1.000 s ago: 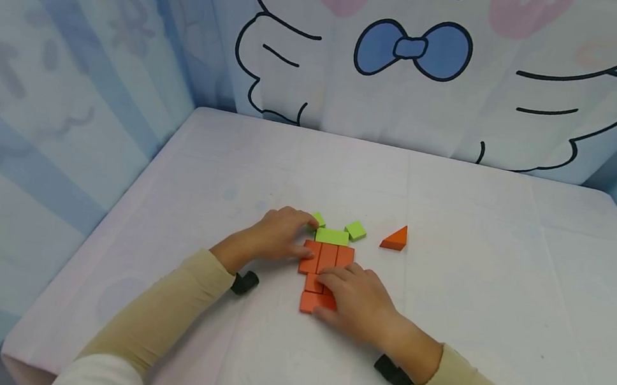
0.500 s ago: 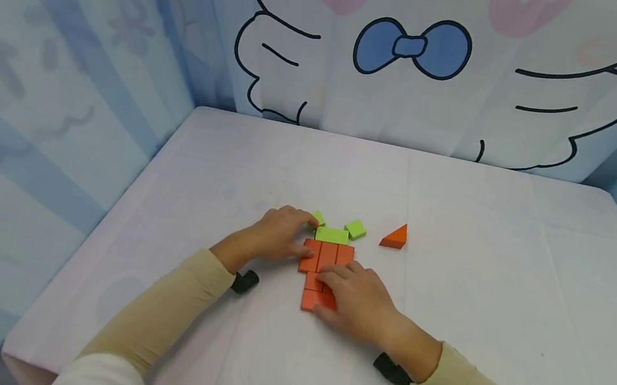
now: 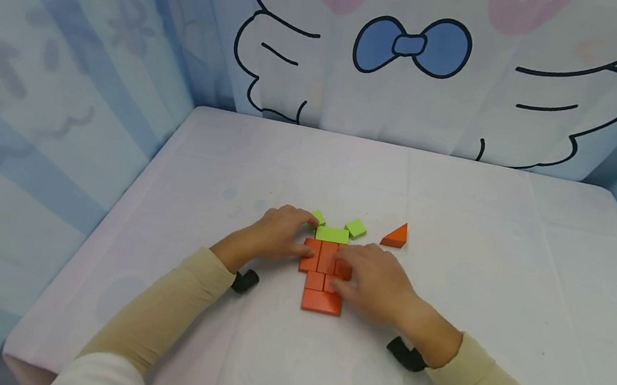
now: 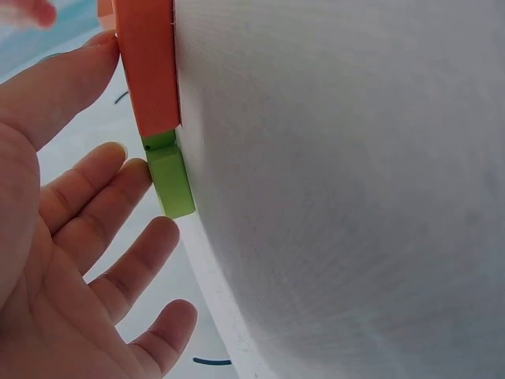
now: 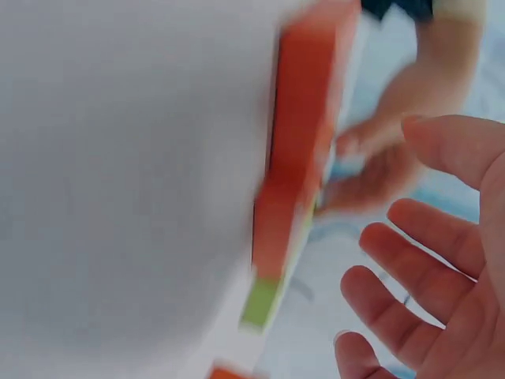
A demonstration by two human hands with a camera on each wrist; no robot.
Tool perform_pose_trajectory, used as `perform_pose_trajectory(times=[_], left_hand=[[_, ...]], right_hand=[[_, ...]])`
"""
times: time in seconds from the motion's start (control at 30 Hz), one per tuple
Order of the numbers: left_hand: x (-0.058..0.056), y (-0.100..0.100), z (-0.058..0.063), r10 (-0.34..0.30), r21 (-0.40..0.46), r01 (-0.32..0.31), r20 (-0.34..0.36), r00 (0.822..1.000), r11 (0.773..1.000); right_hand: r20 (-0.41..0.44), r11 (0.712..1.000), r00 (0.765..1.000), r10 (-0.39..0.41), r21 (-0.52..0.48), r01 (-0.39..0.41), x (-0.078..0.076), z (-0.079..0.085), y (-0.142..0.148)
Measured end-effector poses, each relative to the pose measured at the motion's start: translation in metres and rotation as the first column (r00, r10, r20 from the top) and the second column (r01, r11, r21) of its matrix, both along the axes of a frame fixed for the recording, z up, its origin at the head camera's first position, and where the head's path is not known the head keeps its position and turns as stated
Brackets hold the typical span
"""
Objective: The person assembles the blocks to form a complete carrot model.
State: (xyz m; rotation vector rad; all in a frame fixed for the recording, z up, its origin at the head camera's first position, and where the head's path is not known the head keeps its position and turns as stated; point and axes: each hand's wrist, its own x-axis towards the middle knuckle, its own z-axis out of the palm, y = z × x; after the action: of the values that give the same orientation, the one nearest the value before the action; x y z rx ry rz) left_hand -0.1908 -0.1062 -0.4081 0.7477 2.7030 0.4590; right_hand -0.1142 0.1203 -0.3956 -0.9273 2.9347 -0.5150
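Several orange blocks (image 3: 327, 258) lie flat in a joined figure, with a wide orange block (image 3: 321, 302) at its near end. A green rectangular block (image 3: 332, 235) adjoins the far end. Small green blocks sit at that block's upper corners, one left (image 3: 319, 218) and one right (image 3: 355, 228). My left hand (image 3: 280, 233) has its thumb at the left orange block's edge and its fingertips at the left green block (image 4: 170, 183), fingers fairly straight. Over the figure's right side, my right hand (image 3: 381, 283) has its fingers spread and loosely bent, gripping nothing.
An orange triangular block (image 3: 396, 236) stands apart, right of the figure. The table (image 3: 506, 274) wears a pale cloth. Behind it hangs a curtain (image 3: 411, 109) with a cartoon and blue bow tie. Dark wrist devices (image 3: 407, 354) sit under both wrists.
My right hand has left the lower orange blocks and shifted up and right, uncovering the wide block at the near end. My left hand stays in place.
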Motion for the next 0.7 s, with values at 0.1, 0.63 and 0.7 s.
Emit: perform_pose_trajectory(times=[0.1,0.63,0.7], left_hand=[[0.001,0.001,0.001,-0.001,-0.001,0.001,-0.006,1.0,1.0],[-0.009,-0.007,0.001,-0.019,0.01,0.018,0.114,0.993,1.0],[-0.01,-0.008,0.001,-0.018,0.012,0.016,0.138,0.99,1.0]], right_hand=[[-0.012,0.997,0.998,-0.068,0.025,0.068,-0.014,0.007,0.017],[0.082,0.975,0.976,-0.201,0.11,0.191,-0.045,0.017,0.067],[0.101,0.974,0.974,-0.204,0.116,0.192,-0.046,0.016,0.069]])
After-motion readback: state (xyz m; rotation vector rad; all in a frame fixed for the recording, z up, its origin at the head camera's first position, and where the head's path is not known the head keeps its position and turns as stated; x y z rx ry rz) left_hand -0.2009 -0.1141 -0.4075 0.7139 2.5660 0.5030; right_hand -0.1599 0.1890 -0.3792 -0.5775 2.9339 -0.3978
